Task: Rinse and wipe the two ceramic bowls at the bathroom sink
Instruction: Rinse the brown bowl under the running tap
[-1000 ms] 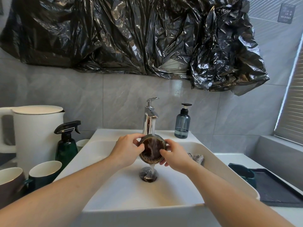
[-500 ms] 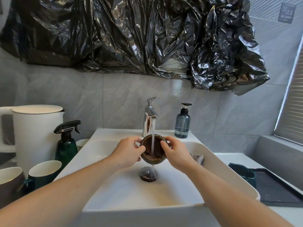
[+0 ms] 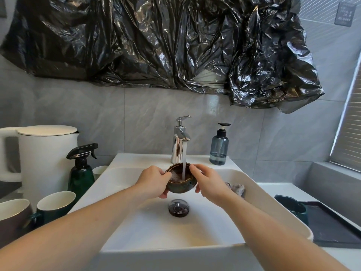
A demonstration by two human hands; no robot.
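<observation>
My two bare forearms reach in from the bottom corners over the front rim of the white sink [image 3: 172, 249]. Below my hands, the dark round drain [image 3: 178, 208] sits in the basin floor.

My left hand [image 3: 154, 181] grips the small dark ceramic bowl [image 3: 181, 185]: thumb hooked over its left rim, fingers curled under its base. My right hand [image 3: 210, 184] is at the bowl's right side, fingers loosely bent, thumb and forefinger touching the rim near the top; I cannot tell whether its lower fingers press the wall of the bowl or hang just beside it. I hold the bowl mouth-up above the drain, in the middle of the basin, and a thin stream of water [image 3: 184, 161] falls straight into it, foaming white at the bottom.

A crumpled greyish cloth [image 3: 237, 188] lies against the sink's right inner wall, just past my right wrist. To the left of the sink stand a green mug [image 3: 55, 206] and a brown mug [image 3: 13, 216], then a dark green spray bottle [image 3: 82, 171] and a white kettle [image 3: 46, 155] behind them. On the right, a dark tray [image 3: 332, 225] lies on the counter.

At the back ledge the chrome faucet [image 3: 179, 139] stands behind the bowl, with a blue-grey soap dispenser [image 3: 219, 146] to its right. Above, black plastic sheeting [image 3: 156, 42] hangs across the grey tiled wall.
</observation>
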